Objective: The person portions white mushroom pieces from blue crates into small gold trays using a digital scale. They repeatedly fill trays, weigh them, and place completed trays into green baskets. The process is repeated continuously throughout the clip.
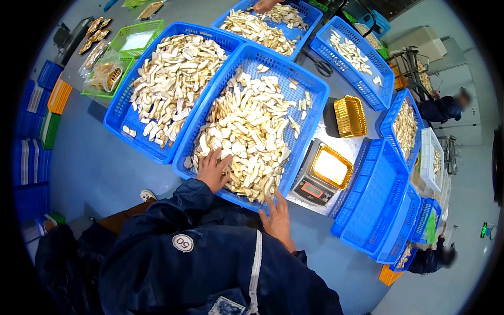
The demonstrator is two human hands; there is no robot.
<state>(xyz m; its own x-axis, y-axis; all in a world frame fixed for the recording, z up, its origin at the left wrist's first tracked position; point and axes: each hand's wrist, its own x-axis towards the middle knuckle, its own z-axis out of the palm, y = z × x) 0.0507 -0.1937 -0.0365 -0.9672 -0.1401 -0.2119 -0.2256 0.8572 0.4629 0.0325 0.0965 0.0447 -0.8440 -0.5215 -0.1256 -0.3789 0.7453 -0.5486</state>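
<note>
A blue plastic crate (311, 76) stands right before me, heaped with pale dried mushroom slices (244, 134). My left hand (212, 170) lies on the slices at the crate's near left, fingers spread and gripping nothing that I can see. At the near rim, further right, my right hand (278, 220) has its fingers apart, tips by the edge of the heap. To the right, a digital scale (315, 191) carries a shallow gold plastic tray (348, 182). Beyond it are gold trays (349, 118), apparently nested.
Left of my crate, touching it, is another blue crate (118, 114) of slices. A person's hand (264, 5) reaches into a crate (315, 15) at the back. Scissors (321, 66) lie near it. Blue crates (374, 204) stand at right; two people (443, 108) are further off.
</note>
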